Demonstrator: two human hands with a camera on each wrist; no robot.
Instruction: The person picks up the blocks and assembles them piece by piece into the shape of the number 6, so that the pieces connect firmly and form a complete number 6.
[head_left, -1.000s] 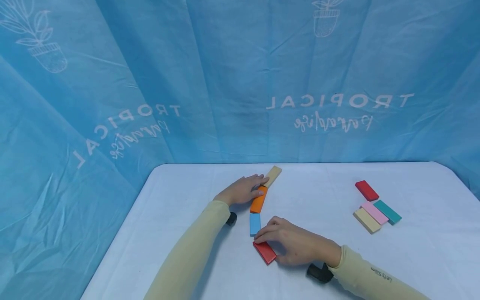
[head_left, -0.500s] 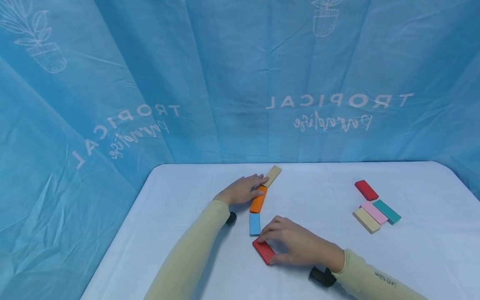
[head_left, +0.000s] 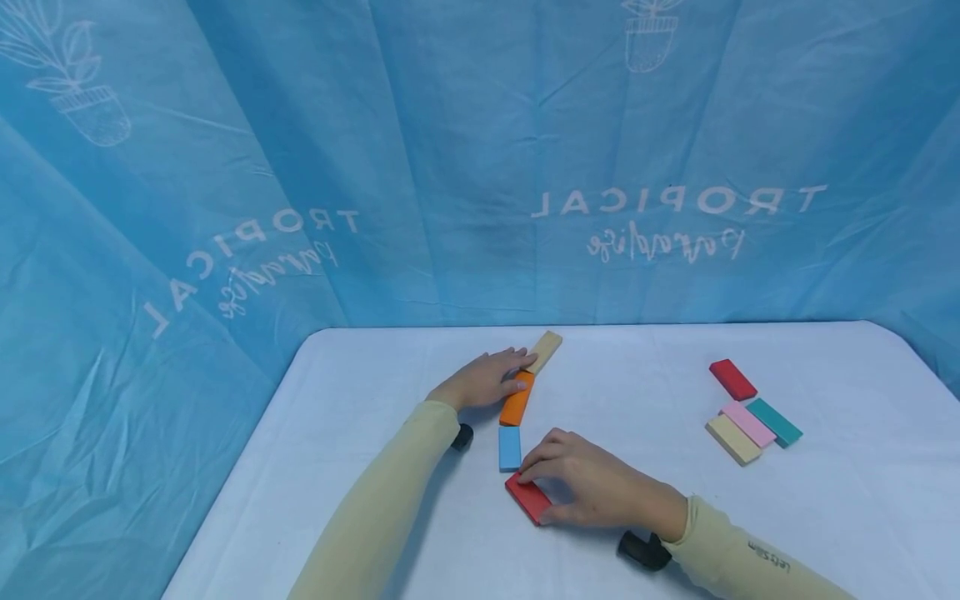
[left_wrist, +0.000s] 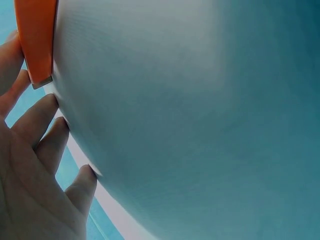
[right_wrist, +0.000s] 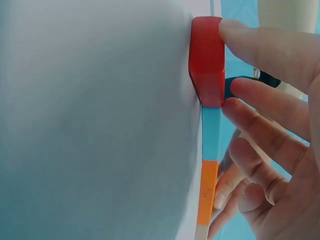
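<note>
In the head view we see the right hand pinching a red block on the table, near the blue block; the left hand rests by the orange block. In the left wrist view we find its fingers spread apart. In the right wrist view we see thumb and fingertips at the red block's edge; whether red touches blue, we cannot tell.

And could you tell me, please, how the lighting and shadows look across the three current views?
Head view: evenly lit, soft shadow beside the left sleeve; left wrist: dimmer, the left hand in shade, the white tabletop tinted teal toward the right; right wrist: brighter near the top, the red block vivid, the tabletop darker toward the lower left.
</note>
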